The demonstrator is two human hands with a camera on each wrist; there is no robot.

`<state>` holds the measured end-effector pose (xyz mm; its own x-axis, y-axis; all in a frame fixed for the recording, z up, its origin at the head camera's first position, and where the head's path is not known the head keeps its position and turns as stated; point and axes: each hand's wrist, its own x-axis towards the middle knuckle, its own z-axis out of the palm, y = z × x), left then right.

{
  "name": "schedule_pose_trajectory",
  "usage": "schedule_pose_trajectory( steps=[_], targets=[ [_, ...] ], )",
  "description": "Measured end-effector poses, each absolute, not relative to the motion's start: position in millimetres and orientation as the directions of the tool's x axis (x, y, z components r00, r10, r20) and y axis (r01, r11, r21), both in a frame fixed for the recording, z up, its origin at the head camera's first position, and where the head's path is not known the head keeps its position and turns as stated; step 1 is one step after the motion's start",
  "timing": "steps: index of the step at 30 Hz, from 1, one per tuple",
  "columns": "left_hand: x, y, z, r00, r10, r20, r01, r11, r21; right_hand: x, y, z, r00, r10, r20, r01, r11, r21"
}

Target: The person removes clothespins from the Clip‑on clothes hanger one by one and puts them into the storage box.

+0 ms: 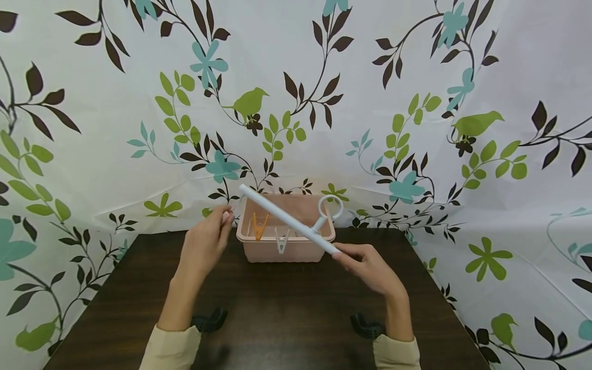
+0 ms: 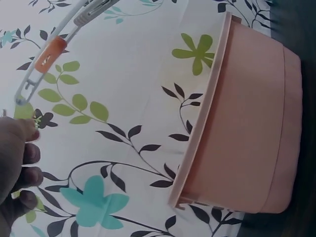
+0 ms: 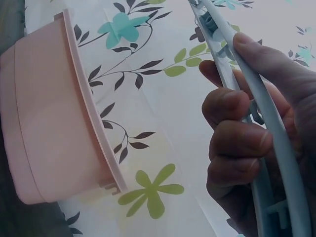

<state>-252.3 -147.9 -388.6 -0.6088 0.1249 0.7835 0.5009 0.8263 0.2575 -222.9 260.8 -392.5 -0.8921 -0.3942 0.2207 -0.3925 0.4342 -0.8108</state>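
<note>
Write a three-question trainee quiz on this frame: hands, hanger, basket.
1. True or false: the right hand grips one end of the white hanger bar.
2. Which pegs hang from the bar in front of the pink basket? A) orange and white B) two blue C) none
3. What does the left hand hold?

Key: 1 true. 2 A. 3 Nothing visible; its fingertips are near the bar's far end.

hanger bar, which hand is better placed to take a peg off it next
Left, probably. The right hand grips the hanger bar at its near end, while the left hand holds nothing and hovers beside the orange peg.
</note>
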Motion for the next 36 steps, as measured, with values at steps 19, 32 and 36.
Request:
schedule_pose_trajectory(
  steps=[19,32,36],
  targets=[
    [-316.7,-125.9,-407.9,-0.871,0.280,0.403,0.464,0.735,0.494,-222.3,269.7,-390.9,-0.914,-0.338,0.226,-0.366,0.439,-0.821],
    [-354.6,-102.6,-404.3,-0.841,0.393,0.372,0.520,0.777,0.355,-221.9,271.6,-391.2,-0.922,-0.329,0.202,-0.340,0.444,-0.829],
    [-359.2,-98.3,-403.5,-0.856,0.410,0.314,0.502,0.804,0.318,-221.9,270.6,-390.3,-0.917,-0.339,0.212,-0.351,0.432,-0.831]
  ],
)
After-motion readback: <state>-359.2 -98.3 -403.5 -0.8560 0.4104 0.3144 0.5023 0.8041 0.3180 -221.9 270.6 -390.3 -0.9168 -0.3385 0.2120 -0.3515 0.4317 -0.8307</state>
